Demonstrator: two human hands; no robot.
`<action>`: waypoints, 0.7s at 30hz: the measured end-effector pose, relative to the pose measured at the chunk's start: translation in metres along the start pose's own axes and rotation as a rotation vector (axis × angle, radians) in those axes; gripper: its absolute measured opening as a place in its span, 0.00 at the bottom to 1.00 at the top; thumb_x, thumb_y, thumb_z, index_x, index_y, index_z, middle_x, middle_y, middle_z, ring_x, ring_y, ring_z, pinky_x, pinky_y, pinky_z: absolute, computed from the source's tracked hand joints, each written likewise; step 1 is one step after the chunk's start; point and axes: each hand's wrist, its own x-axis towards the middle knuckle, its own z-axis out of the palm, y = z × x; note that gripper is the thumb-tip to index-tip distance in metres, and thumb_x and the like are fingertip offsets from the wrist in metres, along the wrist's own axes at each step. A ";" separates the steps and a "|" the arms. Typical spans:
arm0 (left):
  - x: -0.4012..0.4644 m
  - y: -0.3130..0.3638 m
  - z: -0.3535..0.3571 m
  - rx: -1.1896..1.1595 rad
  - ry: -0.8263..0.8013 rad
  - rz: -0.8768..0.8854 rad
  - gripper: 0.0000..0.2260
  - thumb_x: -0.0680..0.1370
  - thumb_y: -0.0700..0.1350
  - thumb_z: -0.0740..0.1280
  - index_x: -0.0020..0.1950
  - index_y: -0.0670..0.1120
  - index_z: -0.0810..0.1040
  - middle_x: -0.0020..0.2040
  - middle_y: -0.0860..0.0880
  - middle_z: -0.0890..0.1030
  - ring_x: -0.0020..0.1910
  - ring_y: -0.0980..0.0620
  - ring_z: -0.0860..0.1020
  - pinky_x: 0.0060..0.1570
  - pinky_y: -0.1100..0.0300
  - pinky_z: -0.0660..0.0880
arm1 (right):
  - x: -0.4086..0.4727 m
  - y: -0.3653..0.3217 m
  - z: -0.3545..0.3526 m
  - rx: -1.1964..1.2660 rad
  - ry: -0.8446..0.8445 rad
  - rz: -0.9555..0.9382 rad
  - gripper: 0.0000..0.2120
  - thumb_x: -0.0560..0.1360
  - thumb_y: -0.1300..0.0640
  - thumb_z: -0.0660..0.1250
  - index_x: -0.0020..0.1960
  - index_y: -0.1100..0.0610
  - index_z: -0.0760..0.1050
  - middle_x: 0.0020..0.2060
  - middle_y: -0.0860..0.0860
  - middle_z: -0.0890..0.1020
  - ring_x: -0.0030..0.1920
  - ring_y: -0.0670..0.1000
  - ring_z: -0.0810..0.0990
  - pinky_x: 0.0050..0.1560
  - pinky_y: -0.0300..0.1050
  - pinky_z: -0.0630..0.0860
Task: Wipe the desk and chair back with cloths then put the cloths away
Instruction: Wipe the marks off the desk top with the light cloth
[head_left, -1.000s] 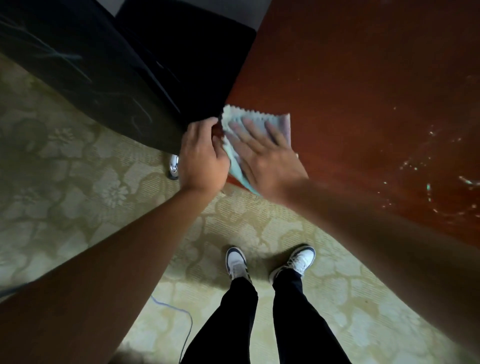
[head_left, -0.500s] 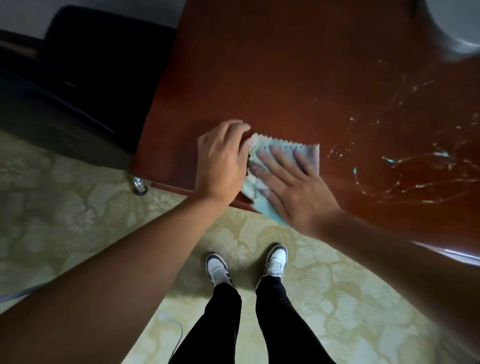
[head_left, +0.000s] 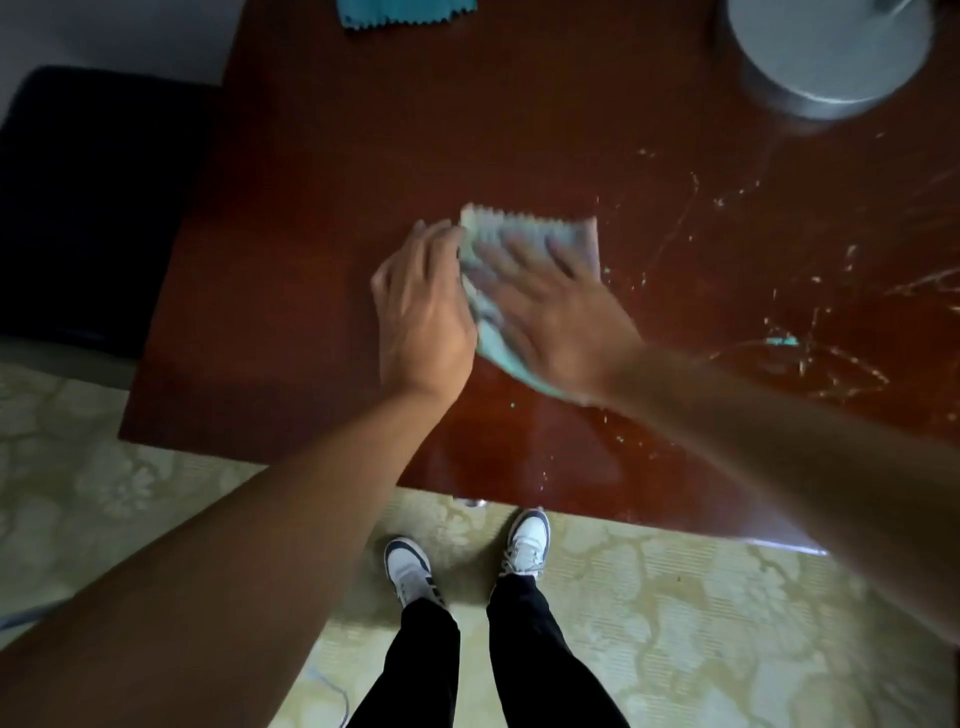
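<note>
While I can read no brand or writing anywhere, I see the pale cloth (head_left: 530, 236) lying flat on the red-brown table (head_left: 322, 208), its zigzag edge facing away from me. My right hand (head_left: 558, 317) presses it, fingers straight and spread. My left hand (head_left: 423, 306) rests beside it, fingers together, touching its edge. A teal cloth (head_left: 405, 11) lies at the far edge.
</note>
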 end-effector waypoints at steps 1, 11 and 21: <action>0.003 0.003 0.003 0.015 -0.008 0.005 0.17 0.78 0.32 0.60 0.66 0.40 0.75 0.67 0.44 0.77 0.71 0.44 0.71 0.68 0.48 0.66 | -0.020 -0.003 0.001 0.023 0.013 -0.062 0.24 0.84 0.50 0.51 0.77 0.56 0.62 0.77 0.53 0.62 0.78 0.57 0.57 0.77 0.60 0.53; 0.004 0.008 0.017 0.160 -0.059 0.069 0.17 0.79 0.41 0.57 0.66 0.45 0.75 0.68 0.47 0.76 0.72 0.47 0.69 0.69 0.48 0.66 | 0.057 0.109 -0.024 0.003 0.004 0.215 0.25 0.85 0.48 0.45 0.80 0.51 0.52 0.80 0.53 0.53 0.80 0.57 0.47 0.77 0.60 0.44; 0.006 0.011 0.012 0.101 -0.078 0.016 0.19 0.76 0.38 0.56 0.64 0.44 0.77 0.68 0.47 0.77 0.72 0.47 0.69 0.69 0.48 0.65 | -0.015 0.048 -0.007 -0.001 -0.027 -0.064 0.24 0.84 0.50 0.52 0.78 0.53 0.59 0.78 0.55 0.60 0.78 0.60 0.55 0.76 0.64 0.53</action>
